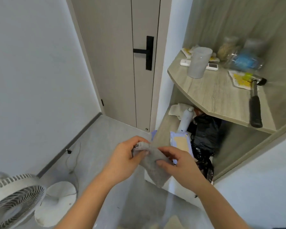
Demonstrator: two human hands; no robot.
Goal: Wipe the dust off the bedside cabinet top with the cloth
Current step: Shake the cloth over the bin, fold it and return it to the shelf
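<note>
A grey cloth (153, 164) hangs bunched between both hands in front of me, over the floor. My left hand (124, 160) pinches its upper end and my right hand (180, 164) grips its middle. The wooden cabinet top (211, 93) is up to the right, apart from the hands. On it stand a grey cup (198, 62), a white remote (211, 66), clear jars (241, 55), yellow packets (239, 79) and a black-handled hammer (255, 106).
Below the top, a lower shelf (163, 129) holds a white bottle (186, 119), a black bag (205, 134) and a wipes pack (180, 141). A closed door with a black handle (147, 52) stands ahead. A white fan (15, 199) sits on the floor at lower left.
</note>
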